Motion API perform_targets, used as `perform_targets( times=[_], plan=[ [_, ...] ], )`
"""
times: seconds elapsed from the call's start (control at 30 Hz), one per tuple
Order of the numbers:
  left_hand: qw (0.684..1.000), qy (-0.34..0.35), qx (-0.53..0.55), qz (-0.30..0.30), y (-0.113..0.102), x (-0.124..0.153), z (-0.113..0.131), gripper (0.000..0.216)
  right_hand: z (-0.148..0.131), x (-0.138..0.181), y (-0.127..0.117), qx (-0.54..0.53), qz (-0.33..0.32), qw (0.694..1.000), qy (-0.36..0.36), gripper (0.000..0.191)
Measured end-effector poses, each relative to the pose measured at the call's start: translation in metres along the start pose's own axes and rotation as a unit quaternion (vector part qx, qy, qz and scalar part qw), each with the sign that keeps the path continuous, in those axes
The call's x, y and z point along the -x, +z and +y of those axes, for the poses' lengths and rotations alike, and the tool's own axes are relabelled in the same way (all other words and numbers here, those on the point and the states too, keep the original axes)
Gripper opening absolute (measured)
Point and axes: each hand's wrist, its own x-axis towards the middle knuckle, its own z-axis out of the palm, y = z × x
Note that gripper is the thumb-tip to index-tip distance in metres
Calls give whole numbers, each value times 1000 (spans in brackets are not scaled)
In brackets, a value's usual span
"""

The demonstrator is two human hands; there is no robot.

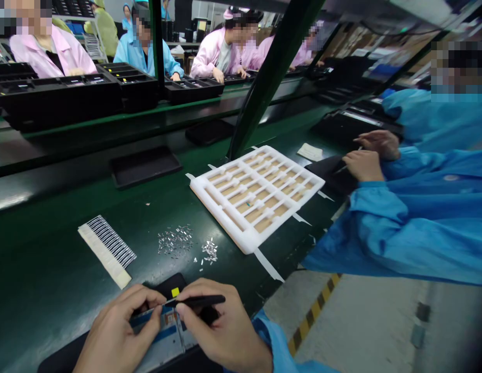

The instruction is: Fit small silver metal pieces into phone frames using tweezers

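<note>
My left hand (116, 331) is closed around a small blue and silver device part (163, 339) that lies on a black tray (174, 285) at the near edge of the green bench. My right hand (221, 326) pinches black tweezers (202, 300), whose tip rests on the part near a yellow square. Just beyond lie two heaps of tiny metal pieces (174, 241) and a strip of thin striped labels (108, 246).
A white foam tray (256, 194) with rows of slots lies to the right. A co-worker in a blue coat (415, 207) works at my right, hands (367, 155) on a black tray. Black trays (143, 166) line the conveyor, with people in pink and blue behind.
</note>
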Motion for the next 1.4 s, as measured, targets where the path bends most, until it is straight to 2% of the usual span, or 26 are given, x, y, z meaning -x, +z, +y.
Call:
perform_targets(
  times=[0.2,0.37,0.5,0.57,0.67,0.77,0.83,0.87,0.93,1.0,1.1,1.23,1.4],
  plan=[
    [1000,6,-1,13,0,3,2,20,3,5,-1,4,2,999,-52,12],
    [1000,10,-6,8,0,2,1,25,8,8,-2,7,-29,997,-75,18],
    [999,28,-28,14,-2,1,4,26,12,8,-6,58,-73,985,-144,26],
    [996,61,-56,24,-6,1,7,26,14,8,-7,79,-91,977,-174,29],
    [981,136,-124,70,-12,6,7,27,18,9,-6,76,-92,977,-177,27],
    [940,217,-233,122,-15,13,1,31,21,11,-2,68,-64,980,-177,25],
    [909,269,-296,118,-19,16,-3,39,20,11,1,77,-50,979,-180,25],
    [903,277,-309,112,-21,15,-6,42,20,11,2,81,-48,980,-177,25],
    [908,249,-314,119,-28,9,-12,44,17,10,3,79,-52,982,-163,23],
    [908,194,-335,160,-37,-2,-20,49,15,8,2,49,-48,987,-147,20],
    [886,155,-389,202,-46,-19,-36,57,13,5,-2,-5,-3,992,-128,18],
    [874,158,-416,194,-41,-29,-52,56,10,3,-8,0,40,992,-120,16],
    [853,178,-453,188,-37,-25,-48,49,10,3,-10,18,39,993,-113,15]
  ],
)
